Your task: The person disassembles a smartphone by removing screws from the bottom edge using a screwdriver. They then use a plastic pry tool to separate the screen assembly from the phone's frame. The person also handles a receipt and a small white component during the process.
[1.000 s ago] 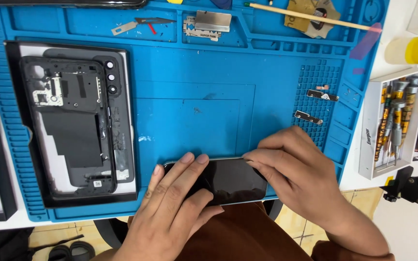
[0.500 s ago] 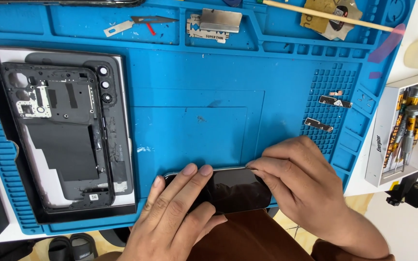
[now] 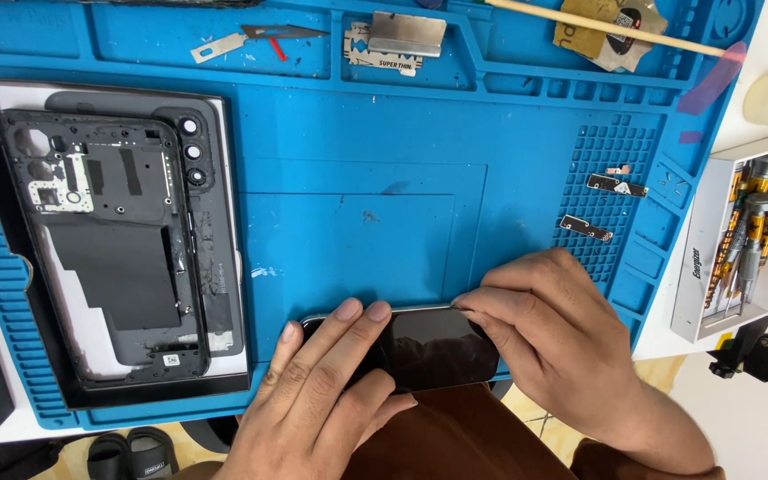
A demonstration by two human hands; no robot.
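We are pinching the dark phone screen [image 3: 428,347] at the blue repair mat's [image 3: 357,133] near edge, left hand [image 3: 331,400] flat, right hand [image 3: 553,338] gripping its far edge, keeping pressure even.

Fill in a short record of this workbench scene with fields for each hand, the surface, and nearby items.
Left hand: left hand lies flat on the dark phone, fingers on its glass.
Right hand: right hand pinches the phone's upper right edge.
Surface: blue repair mat.
Left of phone: opened phone frame in a black tray.
Right side: two small metal brackets; screwdriver set in a white box.
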